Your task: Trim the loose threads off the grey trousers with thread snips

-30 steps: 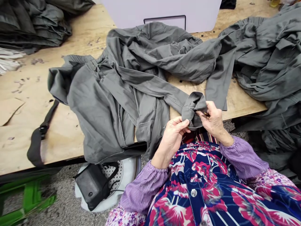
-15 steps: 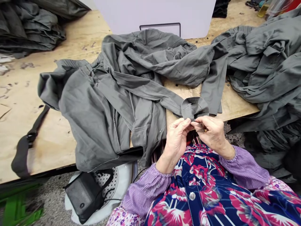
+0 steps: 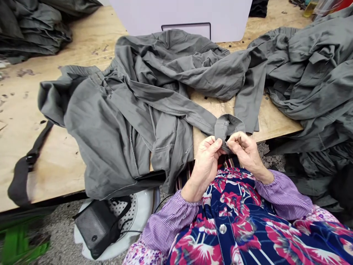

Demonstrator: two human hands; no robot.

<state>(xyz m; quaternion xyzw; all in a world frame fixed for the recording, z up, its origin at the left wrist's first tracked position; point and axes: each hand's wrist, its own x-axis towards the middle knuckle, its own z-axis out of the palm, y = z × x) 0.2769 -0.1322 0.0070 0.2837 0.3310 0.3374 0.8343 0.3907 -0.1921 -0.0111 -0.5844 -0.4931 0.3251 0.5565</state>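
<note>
A grey cloth garment lies bunched across the table, with one narrow leg or sleeve stretched toward me. Its open cuff stands as a ring at the table's front edge. My left hand pinches the near edge of this cuff between thumb and fingers. Right beside it, my right hand is closed, thumb and fingertip pressed together at the cuff's inner edge. Something small and pale shows at those fingertips, too small to name. The inside of my right palm is mostly hidden.
More grey garments are heaped on the right, and a dark grey pile lies at back left. A white panel stands behind. A black strap with a buckle hangs leftward. Below sits a white stool holding a black mesh-sided bag.
The cuff has been turned, so more of its band faces me. My right fingers have shifted up along its edge; a small dark blade and yellowish piece seen in that hand no longer show clearly.
</note>
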